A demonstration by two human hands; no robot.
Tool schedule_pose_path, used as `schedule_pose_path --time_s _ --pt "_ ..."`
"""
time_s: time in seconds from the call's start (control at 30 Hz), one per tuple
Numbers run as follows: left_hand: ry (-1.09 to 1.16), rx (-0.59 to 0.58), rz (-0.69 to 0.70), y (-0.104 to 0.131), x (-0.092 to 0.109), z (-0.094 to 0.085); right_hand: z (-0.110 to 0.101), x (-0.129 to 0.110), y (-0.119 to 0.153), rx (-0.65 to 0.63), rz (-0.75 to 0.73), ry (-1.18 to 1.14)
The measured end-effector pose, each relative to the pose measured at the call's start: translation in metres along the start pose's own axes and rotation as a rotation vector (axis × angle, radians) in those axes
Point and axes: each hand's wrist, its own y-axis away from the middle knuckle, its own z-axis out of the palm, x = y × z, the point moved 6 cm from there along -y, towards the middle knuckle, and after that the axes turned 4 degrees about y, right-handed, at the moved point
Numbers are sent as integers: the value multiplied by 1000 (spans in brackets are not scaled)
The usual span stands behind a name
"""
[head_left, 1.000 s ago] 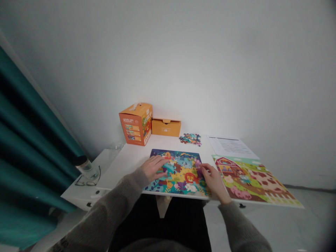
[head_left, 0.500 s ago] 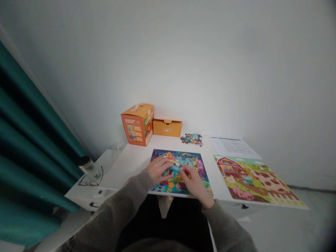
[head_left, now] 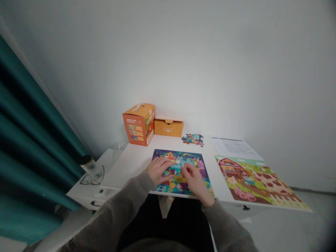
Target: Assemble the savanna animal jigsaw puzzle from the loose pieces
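Observation:
A colourful jigsaw puzzle [head_left: 175, 185] in a flat board lies at the front edge of the white table. My left hand [head_left: 158, 170] rests on its left part, thumb and fingers spread apart. Over the middle right of the puzzle is my right hand [head_left: 193, 178], its thumb and forefinger pinched together; whatever may be between the fingertips is too small to make out. Behind the board sits a loose cluster of jigsaw pieces [head_left: 193, 139].
A farm-picture puzzle [head_left: 258, 182] and a printed sheet [head_left: 233, 146] lie at the right. An orange puzzle box [head_left: 138, 125] and a smaller yellow box [head_left: 168, 128] stand at the back. Leftward are a lidded jar [head_left: 92, 168] and eyeglasses [head_left: 86, 181].
The view has shifted slightly. Both hands keep nearly the same place on the puzzle, with the right fingers a little more curled.

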Motion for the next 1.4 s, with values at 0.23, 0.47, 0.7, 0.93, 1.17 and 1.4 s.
schedule_pose_path --time_s 0.23,0.47,0.7,0.93,1.17,1.4 --pt "-27 45 50 0 -2 -2 2 4 1 -20 -4 -18" --pt "-40 76 92 -1 0 -6 5 2 7 -75 -11 -35" --pt "-57 40 91 1 -2 -5 10 8 6 -85 14 -100" --pt "-53 66 96 9 -3 -2 10 19 1 -32 49 -220" --pt "-54 86 112 10 -4 -2 10 21 1 -23 48 -239" --pt "-11 73 98 8 -4 -4 9 20 0 -10 54 -259"
